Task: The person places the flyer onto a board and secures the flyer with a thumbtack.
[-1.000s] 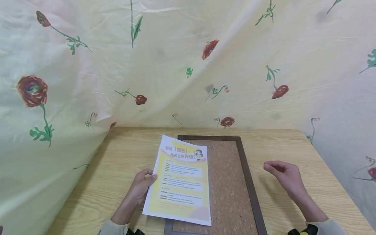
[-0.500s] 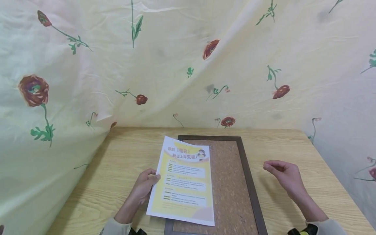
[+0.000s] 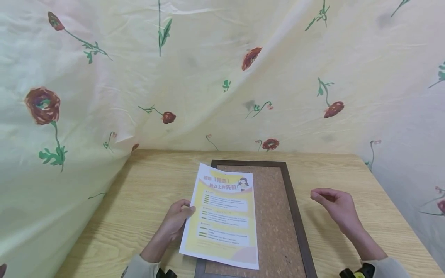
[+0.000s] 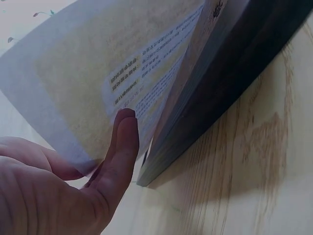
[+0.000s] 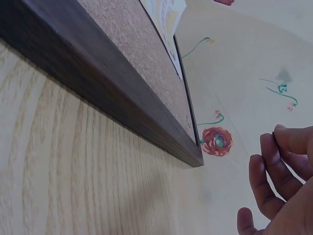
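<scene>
A yellow-and-white printed poster (image 3: 222, 216) slants over the left part of a cork board (image 3: 274, 216) with a dark wooden frame (image 3: 295, 216). My left hand (image 3: 177, 218) pinches the sheet's left edge, thumb on the printed face. Seen from the left wrist, the sheet (image 4: 73, 83) rises away from the frame's side (image 4: 210, 98), with fingers (image 4: 124, 137) behind it. To the right of the board, my right hand (image 3: 337, 208) hovers above the table with thumb and index fingertips together. In the right wrist view, its other fingers (image 5: 264, 186) are bent; I cannot tell whether the fingertips pinch something tiny.
The board lies on a light wood-grain table (image 3: 139, 181). A pale cloth with a flower print (image 3: 194, 77) hangs behind the table and along both sides. Dark wrist straps (image 3: 358, 272) sit at both sleeves.
My left hand has shifted the poster a little to the right and slightly down, covering more of the cork. The right hand has stayed almost where it was.
</scene>
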The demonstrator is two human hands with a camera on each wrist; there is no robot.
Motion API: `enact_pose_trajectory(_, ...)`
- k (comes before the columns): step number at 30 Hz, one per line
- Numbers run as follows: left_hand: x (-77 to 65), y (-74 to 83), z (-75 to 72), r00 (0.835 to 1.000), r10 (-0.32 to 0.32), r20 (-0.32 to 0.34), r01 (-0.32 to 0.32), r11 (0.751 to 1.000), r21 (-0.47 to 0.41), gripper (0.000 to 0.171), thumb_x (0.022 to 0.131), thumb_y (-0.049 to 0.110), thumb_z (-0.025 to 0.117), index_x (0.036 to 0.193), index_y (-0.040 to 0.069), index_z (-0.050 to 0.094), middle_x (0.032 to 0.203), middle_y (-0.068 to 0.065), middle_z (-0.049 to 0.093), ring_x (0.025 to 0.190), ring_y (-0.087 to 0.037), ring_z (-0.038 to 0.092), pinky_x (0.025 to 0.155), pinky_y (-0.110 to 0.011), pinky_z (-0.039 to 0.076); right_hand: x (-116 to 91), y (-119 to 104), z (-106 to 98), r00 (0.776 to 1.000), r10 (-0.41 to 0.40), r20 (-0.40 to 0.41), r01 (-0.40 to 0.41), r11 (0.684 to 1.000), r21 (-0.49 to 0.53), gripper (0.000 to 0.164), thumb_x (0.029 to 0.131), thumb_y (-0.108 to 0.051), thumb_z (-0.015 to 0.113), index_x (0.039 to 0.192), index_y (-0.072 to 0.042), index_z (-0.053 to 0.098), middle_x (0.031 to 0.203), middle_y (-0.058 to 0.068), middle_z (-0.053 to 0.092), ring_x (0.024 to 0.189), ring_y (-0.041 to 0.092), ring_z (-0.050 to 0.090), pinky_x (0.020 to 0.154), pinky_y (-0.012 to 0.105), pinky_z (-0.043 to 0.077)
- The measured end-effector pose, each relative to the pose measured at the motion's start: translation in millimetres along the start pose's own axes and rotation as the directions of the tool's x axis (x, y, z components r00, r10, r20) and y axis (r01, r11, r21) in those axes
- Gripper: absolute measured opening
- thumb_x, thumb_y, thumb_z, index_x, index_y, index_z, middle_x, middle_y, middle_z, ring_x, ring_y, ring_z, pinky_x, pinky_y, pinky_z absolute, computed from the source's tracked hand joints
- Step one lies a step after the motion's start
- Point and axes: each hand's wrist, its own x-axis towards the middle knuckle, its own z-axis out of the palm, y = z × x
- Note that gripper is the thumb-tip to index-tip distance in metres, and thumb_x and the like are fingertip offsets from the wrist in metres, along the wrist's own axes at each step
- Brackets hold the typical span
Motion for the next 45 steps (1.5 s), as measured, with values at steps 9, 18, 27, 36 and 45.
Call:
enact_pose_trajectory(9,2.7,-2.4,7.5,1.0,0.016,0.024,-0.016,1.0,-0.02,0.015,0.101,0.002,0.048,0.107,-0.012,0.048,0.097,-0.028,0.07,0.081,-0.034,0.072,0.066,-0.038,0.059,1,0,1,1.0,0.004,0.0,-0.004,1.0,0.004,0.038,0.096,-0.024,0.067,0.112,0.011,0.068,0.094,-0.006,0.073,0.084,-0.004,0.062,0.072,0.013,0.049)
enact_pose_trajectory(18,6.3,-2.0,16.8,0.999,0.026,0.03,-0.026,1.0,-0.004,0.014,0.099,0.001,0.05,0.105,-0.011,0.049,0.093,-0.026,0.07,0.078,-0.032,0.072,0.065,-0.036,0.059,1,-1,0,1.0,0.013,-0.002,-0.013,1.0,-0.007,0.037,0.097,-0.025,0.066,0.112,0.009,0.069,0.093,-0.006,0.073,0.084,-0.005,0.062,0.072,0.013,0.048)
enact_pose_trajectory(27,8.4,-3.1,24.0,0.996,0.047,0.076,-0.046,0.999,-0.003,0.013,0.098,-0.001,0.049,0.105,-0.012,0.049,0.093,-0.028,0.07,0.079,-0.033,0.072,0.066,-0.036,0.059,1,-2,-1,1.0,0.026,0.003,-0.026,1.0,0.008,0.04,0.097,-0.026,0.066,0.114,0.01,0.067,0.094,-0.006,0.073,0.085,-0.004,0.062,0.072,0.013,0.048)
enact_pose_trajectory(36,8.5,-1.3,31.4,0.995,0.027,0.098,-0.03,0.999,0.027,0.019,0.1,0.002,0.048,0.111,-0.013,0.049,0.095,-0.026,0.07,0.083,-0.034,0.072,0.07,-0.037,0.059,2,-4,-2,1.0,0.012,-0.01,-0.012,1.0,-0.02,0.039,0.097,-0.027,0.066,0.113,0.008,0.068,0.094,-0.002,0.074,0.084,-0.005,0.062,0.071,0.013,0.048)
enact_pose_trajectory(45,12.3,-0.1,36.4,0.995,0.014,0.102,-0.017,1.0,0.025,0.016,0.099,0.0,0.047,0.109,-0.012,0.05,0.096,-0.025,0.071,0.084,-0.033,0.072,0.071,-0.036,0.059,1,-5,-1,1.0,0.007,-0.007,-0.007,1.0,-0.007,0.039,0.097,-0.026,0.066,0.113,0.01,0.068,0.093,-0.004,0.074,0.083,-0.004,0.062,0.071,0.014,0.049)
